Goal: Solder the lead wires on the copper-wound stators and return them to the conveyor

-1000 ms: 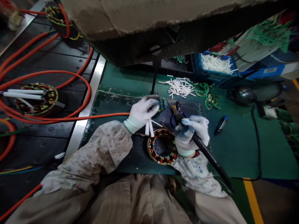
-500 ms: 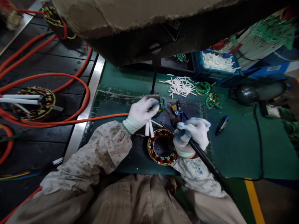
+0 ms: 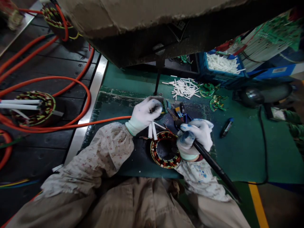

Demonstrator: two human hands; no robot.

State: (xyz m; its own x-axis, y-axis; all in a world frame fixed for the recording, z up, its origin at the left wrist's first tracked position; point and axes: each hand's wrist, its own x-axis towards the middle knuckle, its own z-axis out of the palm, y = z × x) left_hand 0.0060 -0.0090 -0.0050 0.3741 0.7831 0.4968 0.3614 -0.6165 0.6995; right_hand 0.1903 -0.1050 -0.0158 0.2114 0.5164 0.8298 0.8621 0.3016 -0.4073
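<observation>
Right hand point(image 3: 194, 136): closed round the handle of a black tool point(image 3: 216, 166), which slants from the bench's middle down past the near edge. Left hand point(image 3: 146, 112): fingers curled narrow; whether they close on anything, cannot tell. White tubes point(image 3: 152, 130) show just below it; an orange cable point(image 3: 109, 121) runs up to its wrist.

Handling, as judged: tool stiff, long, likely tail-heavy; hold at the handle, off the front end. Tubes light and pliable, best pinched midway. Coil ring point(image 3: 154, 152), flat on the bench point(image 3: 239, 155) between the forearms, likely heavy, its windings easily scuffed; hold by the outer rim.

Edges: metal strip point(image 3: 86, 114) at left, box point(image 3: 142, 19) overhanging the far side. Open room: rightward, short of the marker point(image 3: 227, 127) and black cord point(image 3: 264, 142)
</observation>
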